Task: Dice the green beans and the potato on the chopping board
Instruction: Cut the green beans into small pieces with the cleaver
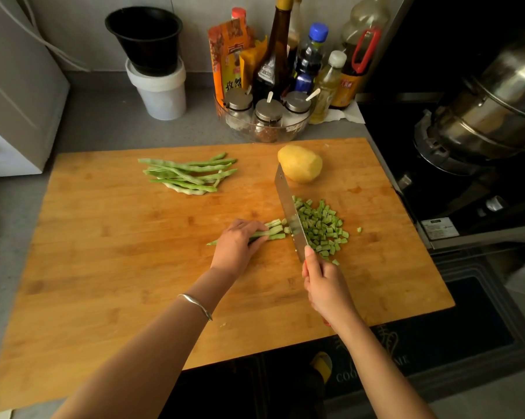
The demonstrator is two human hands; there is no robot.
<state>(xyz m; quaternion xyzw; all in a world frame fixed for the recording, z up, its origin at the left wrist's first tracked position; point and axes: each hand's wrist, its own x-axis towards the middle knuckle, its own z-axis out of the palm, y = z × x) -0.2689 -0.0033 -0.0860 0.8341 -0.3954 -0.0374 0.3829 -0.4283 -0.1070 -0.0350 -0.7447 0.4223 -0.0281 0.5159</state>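
The curled left hand pins flat green beans on the wooden chopping board; the right hand grips a steel cleaver beside pale-green dice.

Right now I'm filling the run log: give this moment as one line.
left hand holds bean bundle | right hand grips knife | diced beans right of knife | whole beans, potato uncut

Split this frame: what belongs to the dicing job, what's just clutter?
In use: chopping board, knife in right hand, bean bundle held by left hand, diced bean pile, uncut beans, potato.
Lying about: black bucket, white tub, sauce bottles, spice jars, steel pot.
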